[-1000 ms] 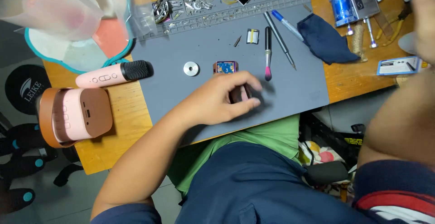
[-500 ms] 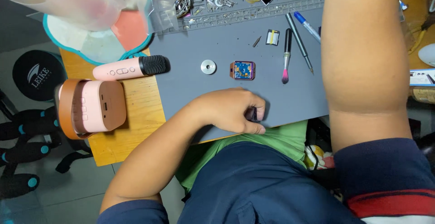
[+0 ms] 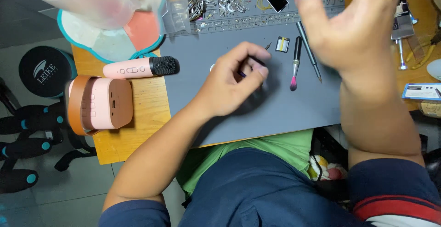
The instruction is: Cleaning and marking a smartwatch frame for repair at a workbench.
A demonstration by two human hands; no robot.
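The left hand (image 3: pixel 232 82) rests curled on the grey rubber work mat (image 3: pixel 275 107) that covers the wooden surface (image 3: pixel 133 130), its fingers closed around a small dark object (image 3: pixel 252 61), only a thin dark edge of which shows between thumb and forefinger; what it is cannot be told. The right hand (image 3: pixel 356 22) is raised above the mat, blurred, wide open with fingers spread and holding nothing. Just beside the left hand's fingertips, toward the far edge of the mat, lies a small square component with yellow and white markings (image 3: pixel 282 44), and next to that a slim black tool with a pink tip (image 3: pixel 295 64) and a thin grey metal-tipped tool (image 3: pixel 308 50) lie side by side, partly under the raised right hand. Along the far edge of the mat runs a moulded parts tray (image 3: pixel 239 11) holding small screws, metal bits and a black square chip (image 3: pixel 278 0). To the left of the mat, on the bare wood, a pink microphone with a black mesh head (image 3: pixel 140 67) lies lengthwise, and near it stands a pink boxy speaker with a brown strap (image 3: pixel 98 104). A clear plastic jug (image 3: pixel 82 0) sits over a teal-rimmed round tray (image 3: pixel 110 43) at the far left corner.
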